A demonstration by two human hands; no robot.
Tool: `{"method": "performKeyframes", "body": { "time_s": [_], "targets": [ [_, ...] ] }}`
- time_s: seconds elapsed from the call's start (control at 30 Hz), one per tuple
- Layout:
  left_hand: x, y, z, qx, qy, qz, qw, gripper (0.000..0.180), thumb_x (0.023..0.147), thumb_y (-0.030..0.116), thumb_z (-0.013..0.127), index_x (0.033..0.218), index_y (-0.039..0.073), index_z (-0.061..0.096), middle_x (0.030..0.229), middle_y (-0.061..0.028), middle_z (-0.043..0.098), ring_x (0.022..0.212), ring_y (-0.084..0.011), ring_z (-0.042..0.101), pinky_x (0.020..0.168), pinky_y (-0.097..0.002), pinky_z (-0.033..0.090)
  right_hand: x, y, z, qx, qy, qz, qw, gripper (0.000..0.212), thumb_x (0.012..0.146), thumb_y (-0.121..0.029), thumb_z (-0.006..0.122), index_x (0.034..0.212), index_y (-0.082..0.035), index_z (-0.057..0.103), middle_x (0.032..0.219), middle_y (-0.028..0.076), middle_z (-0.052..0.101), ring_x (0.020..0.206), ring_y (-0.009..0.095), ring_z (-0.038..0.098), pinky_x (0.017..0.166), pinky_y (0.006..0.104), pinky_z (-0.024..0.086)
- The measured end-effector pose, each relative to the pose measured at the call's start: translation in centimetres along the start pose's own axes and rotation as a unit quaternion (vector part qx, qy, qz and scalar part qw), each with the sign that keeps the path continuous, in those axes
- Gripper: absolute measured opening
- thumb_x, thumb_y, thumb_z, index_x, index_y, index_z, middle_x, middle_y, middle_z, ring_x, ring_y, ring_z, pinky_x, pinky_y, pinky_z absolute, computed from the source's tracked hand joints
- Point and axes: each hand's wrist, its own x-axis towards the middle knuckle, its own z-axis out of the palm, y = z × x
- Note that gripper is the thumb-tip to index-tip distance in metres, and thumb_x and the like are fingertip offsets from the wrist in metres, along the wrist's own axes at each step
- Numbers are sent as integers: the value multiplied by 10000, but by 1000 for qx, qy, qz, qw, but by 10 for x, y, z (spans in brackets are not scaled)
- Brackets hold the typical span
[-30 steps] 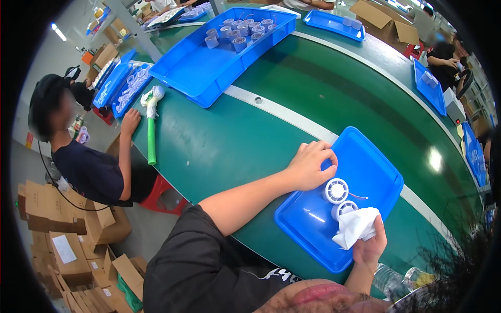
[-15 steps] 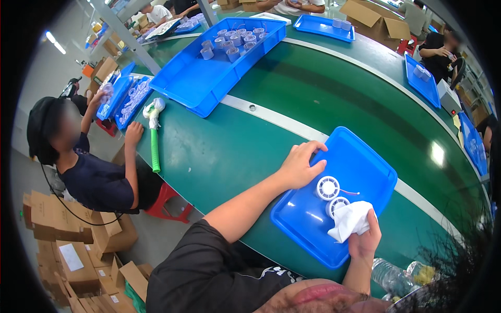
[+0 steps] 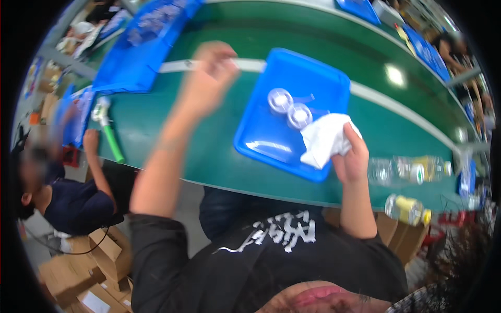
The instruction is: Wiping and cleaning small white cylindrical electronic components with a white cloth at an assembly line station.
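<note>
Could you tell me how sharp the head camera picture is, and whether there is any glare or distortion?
In the head view, motion blur smears most of the frame: the raised left hand is streaked, the two round white parts in the blue tray look ghosted; the right hand gripping the white cloth is clearer. Lamp glare spots the green belt; straight edges bow toward the dark rim.

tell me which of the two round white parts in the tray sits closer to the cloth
The lower-right round part, beside the white cloth in the right hand; the other lies farther up-left.

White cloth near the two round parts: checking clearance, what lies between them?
Nothing: in the head view the white cloth touches the nearer of the round parts.
</note>
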Motion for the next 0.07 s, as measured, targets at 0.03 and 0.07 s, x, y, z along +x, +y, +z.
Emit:
{"method": "performKeyframes", "body": {
  "time_s": [0.03, 0.07],
  "targets": [
    [17, 21, -36, 5, -45, 45, 998, 232, 927, 176, 588, 1116, 43, 579, 1130, -72, 591, 1054, -176, 563, 936, -304, 436, -13, -6, -1, -3, 10, -3, 1000, 360, 998, -223, 466, 1225, 44, 548, 1167, 144, 650, 1086, 252, 633, 956, 384, 478],
    [35, 37, -90, 193, -77, 222, 953, 294, 935, 201, 553, 1178, 38, 579, 1246, -112, 569, 1139, -197, 547, 1018, -326, 388, -23, -14, 4, -13, -4, -18, 1000, 358, 995, -215, 475, 1229, 46, 545, 1158, 144, 654, 1072, 250, 641, 945, 377, 486]
  ]
}}
